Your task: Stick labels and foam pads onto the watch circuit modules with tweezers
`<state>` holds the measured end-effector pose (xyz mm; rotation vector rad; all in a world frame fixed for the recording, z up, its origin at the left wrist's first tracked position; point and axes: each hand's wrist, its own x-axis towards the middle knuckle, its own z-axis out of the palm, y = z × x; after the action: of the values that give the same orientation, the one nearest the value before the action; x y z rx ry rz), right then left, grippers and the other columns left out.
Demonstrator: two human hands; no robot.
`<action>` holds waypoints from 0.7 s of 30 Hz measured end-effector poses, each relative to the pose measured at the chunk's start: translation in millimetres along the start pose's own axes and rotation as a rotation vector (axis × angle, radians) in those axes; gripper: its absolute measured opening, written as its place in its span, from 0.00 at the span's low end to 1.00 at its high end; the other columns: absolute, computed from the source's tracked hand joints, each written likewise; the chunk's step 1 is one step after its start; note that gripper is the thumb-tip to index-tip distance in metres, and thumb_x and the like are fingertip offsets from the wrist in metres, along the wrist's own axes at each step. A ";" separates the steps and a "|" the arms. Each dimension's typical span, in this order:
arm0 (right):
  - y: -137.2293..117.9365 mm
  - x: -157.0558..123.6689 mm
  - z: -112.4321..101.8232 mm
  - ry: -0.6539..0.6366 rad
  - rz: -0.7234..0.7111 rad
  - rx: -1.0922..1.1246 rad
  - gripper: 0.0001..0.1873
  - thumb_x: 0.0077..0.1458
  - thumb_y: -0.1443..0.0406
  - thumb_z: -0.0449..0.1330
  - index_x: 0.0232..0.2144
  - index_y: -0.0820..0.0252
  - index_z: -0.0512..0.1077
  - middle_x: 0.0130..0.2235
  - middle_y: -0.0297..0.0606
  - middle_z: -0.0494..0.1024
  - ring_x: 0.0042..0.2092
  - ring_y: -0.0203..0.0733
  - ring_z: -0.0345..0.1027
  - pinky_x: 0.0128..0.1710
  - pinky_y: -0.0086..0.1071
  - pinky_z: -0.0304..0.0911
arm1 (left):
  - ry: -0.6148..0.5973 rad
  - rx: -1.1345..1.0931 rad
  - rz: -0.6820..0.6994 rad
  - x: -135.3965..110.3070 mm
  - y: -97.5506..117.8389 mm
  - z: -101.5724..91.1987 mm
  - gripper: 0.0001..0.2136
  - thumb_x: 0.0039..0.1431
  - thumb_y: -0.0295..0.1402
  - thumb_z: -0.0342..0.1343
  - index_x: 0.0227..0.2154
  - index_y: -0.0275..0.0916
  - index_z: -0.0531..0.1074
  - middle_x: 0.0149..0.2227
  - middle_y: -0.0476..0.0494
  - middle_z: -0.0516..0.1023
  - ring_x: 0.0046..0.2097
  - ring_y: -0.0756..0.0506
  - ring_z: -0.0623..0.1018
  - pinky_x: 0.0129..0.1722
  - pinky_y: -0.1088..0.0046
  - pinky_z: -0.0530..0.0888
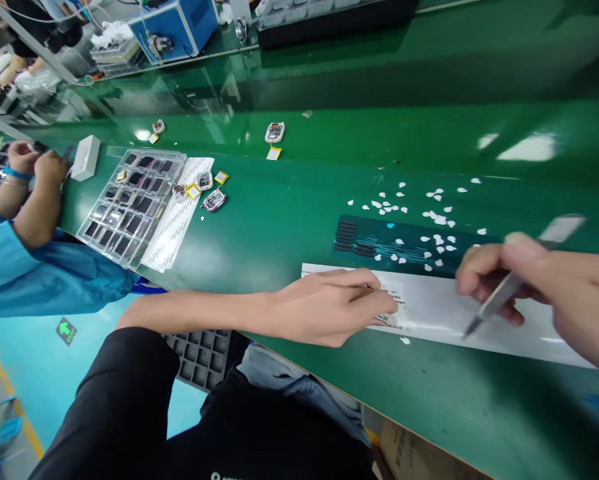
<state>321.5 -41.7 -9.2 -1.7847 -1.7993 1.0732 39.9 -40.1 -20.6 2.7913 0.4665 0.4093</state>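
Your left hand (329, 308) and right hand (544, 283) are bare: no gloves, rings or wristbands. Your left forearm is uncovered to the elbow. You wear a black short-sleeved top (144, 413) with a small white marking at the lower front.

Paper strip (479, 313) on bench (299, 220) — parts tray (129, 203) far left.
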 end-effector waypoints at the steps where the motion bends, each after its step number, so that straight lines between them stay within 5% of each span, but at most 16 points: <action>1: -0.2 2.0 -3.2 -0.114 0.014 0.001 0.41 0.56 0.26 0.41 0.24 0.47 0.74 0.24 0.41 0.75 0.23 0.44 0.65 0.23 0.42 0.66 | -0.020 0.053 0.013 0.5 0.0 0.1 0.15 0.73 0.23 0.43 0.49 0.32 0.75 0.45 0.39 0.84 0.57 0.46 0.79 0.52 0.72 0.79; 5: -8.6 4.9 -6.5 -0.319 0.037 0.048 0.43 0.50 0.23 0.44 0.27 0.46 0.80 0.26 0.44 0.79 0.25 0.48 0.72 0.26 0.45 0.74 | -0.070 0.156 0.036 1.0 1.0 -1.1 0.14 0.70 0.21 0.45 0.49 0.34 0.74 0.50 0.40 0.84 0.60 0.46 0.77 0.52 0.70 0.77; 16: -7.3 4.2 -7.0 -0.267 -0.176 -0.033 0.36 0.58 0.29 0.48 0.22 0.42 0.82 0.35 0.38 0.84 0.36 0.47 0.81 0.40 0.39 0.81 | -0.085 0.224 0.041 0.4 0.2 -1.1 0.15 0.66 0.19 0.47 0.50 0.36 0.73 0.48 0.41 0.84 0.60 0.46 0.77 0.46 0.70 0.74; 21: -10.1 6.7 -4.2 -0.351 -0.042 0.048 0.40 0.50 0.25 0.51 0.22 0.47 0.81 0.34 0.41 0.84 0.32 0.47 0.79 0.32 0.37 0.80 | -0.095 0.238 0.024 0.9 0.4 -0.6 0.16 0.67 0.20 0.45 0.51 0.36 0.73 0.50 0.39 0.84 0.59 0.47 0.78 0.46 0.71 0.73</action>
<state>317.0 -33.3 -0.7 -1.5987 -1.9766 1.4731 40.6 -40.1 -19.7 3.0316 0.4892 0.2387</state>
